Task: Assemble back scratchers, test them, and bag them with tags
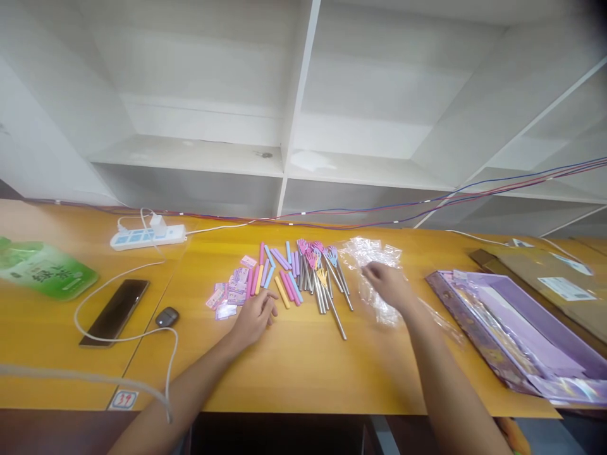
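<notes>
My left hand [256, 318] rests on the table with its fingers loosely bent and slightly apart, nothing visible in them. Just beyond it lie small printed purple cards [238, 278] and several coloured tubes [281, 291] in pink, yellow, blue and purple. A bunch of back scratchers [321, 278] lies in the middle, with metal rods and coloured hand-shaped heads. Over a heap of clear plastic bags [383, 311] is my right hand [389, 285], its fingers curled together and a little blurred. Whatever they pinch is hidden.
At the right are an open purple box [502, 282] with wrapped items and a cardboard box [531, 265]. To the left lie a phone [116, 311], a mouse [167, 316], a power strip [149, 236], a white cable [109, 266] and a green bottle [47, 268]. Shelves [203, 157] rise behind.
</notes>
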